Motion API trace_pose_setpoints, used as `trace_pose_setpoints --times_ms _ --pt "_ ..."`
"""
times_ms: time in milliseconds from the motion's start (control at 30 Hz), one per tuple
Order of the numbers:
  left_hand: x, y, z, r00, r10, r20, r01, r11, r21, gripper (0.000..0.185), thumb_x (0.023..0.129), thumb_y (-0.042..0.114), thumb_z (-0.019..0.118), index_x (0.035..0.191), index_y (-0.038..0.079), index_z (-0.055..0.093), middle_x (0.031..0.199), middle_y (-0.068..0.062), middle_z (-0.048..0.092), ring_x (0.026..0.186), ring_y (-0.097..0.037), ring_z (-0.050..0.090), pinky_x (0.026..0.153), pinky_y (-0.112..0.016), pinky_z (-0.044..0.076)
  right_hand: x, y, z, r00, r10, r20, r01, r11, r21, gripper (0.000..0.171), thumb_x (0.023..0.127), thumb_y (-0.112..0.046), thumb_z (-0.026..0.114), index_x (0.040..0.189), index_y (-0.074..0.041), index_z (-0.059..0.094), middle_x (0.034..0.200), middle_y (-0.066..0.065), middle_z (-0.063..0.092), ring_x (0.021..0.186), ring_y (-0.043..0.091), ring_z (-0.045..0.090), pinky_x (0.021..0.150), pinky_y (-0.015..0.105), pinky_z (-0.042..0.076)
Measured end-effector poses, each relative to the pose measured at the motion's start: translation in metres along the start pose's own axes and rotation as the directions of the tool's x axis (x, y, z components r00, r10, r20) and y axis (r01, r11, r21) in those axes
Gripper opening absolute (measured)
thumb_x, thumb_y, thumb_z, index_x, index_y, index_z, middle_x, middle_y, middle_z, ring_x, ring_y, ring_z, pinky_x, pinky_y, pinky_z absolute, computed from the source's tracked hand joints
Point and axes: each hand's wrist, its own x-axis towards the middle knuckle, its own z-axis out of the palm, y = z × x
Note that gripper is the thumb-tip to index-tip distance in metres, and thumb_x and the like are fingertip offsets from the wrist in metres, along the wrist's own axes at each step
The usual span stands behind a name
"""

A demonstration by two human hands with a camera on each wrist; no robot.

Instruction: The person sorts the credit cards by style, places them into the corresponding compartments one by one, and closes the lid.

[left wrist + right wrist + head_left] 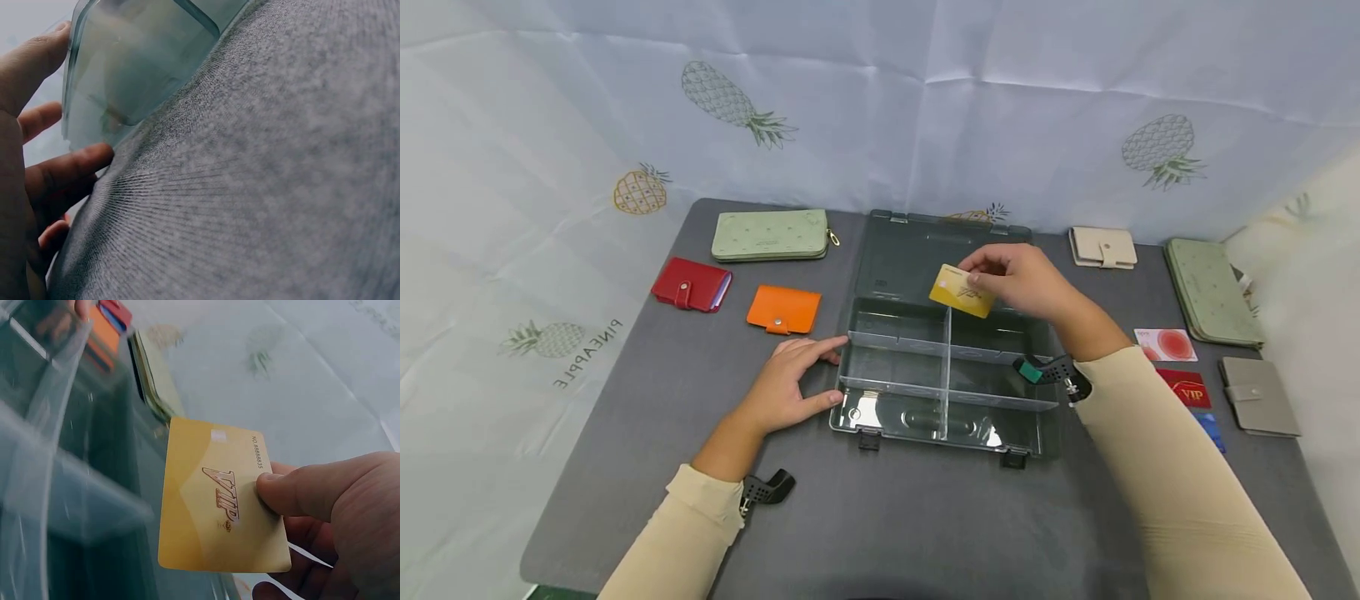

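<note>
Yellow card: the glossy yellow rectangular plastic card (958, 292) is hanging over the smoky transparent plastic box (970, 445), about where its folded-back lid (895, 250) is meeting the compartments.
Right hand: the right hand (1017, 279) is pinching the card at one end, thumb on the printed face and fingers behind, the gap closed to the card's thickness; this is probably leaving most of the card clear of the fingers.
Left hand: the left hand (790, 375) is resting loosely spread against the box's left edge, gripping nothing, likely steadying the box.
Dividers: clear plastic dividers (947, 367) are splitting the box into six compartments, seemingly for keeping contents apart.
Left of box: an orange snap wallet (784, 309) is lying nearest, a red snap wallet (688, 284) farther out, a pale green long zip wallet (771, 235) beyond both.
Right of box: a pink-and-white card (1168, 344), a red VIP card (1183, 387) and a blue card (1212, 431) are lying in a column, perhaps arranged for easy picking; a taupe wallet (1261, 396) is lying beyond them.
</note>
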Motion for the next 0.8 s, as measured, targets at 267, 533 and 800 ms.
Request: trace_pose_setpoints --times_ms 267,533,800 --pt "-0.002 -0.002 -0.003 1.0 0.002 0.006 -0.002 1.0 0.009 0.077 0.094 0.063 0.07 0.155 0.017 0.057 0.116 0.002 0.075 0.113 -0.022 0.066 0.11 -0.054 0.036 0.025 -0.025 0.043 0.994 -0.072 0.081 0.071 0.997 0.021 0.018 0.106 -0.013 0.068 0.121 -0.01 0.079 0.112 0.009 0.074 0.099 0.025 0.068 0.084 0.041 0.057" --pt "-0.001 -0.001 -0.002 1.0 -0.007 0.029 0.007 1.0 0.005 0.077 0.092 0.056 0.074 0.155 0.017 0.057 0.118 0.002 0.075 0.115 -0.021 0.066 0.111 -0.053 0.036 0.034 -0.03 0.073 0.974 -0.122 0.19 0.134 0.99 -0.052 0.019 0.106 -0.012 0.068 0.119 -0.014 0.081 0.112 0.001 0.078 0.102 0.02 0.071 0.087 0.042 0.058" --pt "0.0 0.0 -0.001 1.0 0.004 0.022 -0.004 1.0 0.019 0.077 0.095 0.064 0.069 0.156 0.018 0.057 0.118 0.003 0.074 0.116 -0.021 0.065 0.111 -0.053 0.036 0.028 -0.026 0.088 0.947 -0.227 0.225 0.278 0.933 -0.23 0.021 0.105 -0.016 0.07 0.123 -0.015 0.082 0.111 -0.002 0.08 0.095 0.018 0.074 0.082 0.043 0.057"
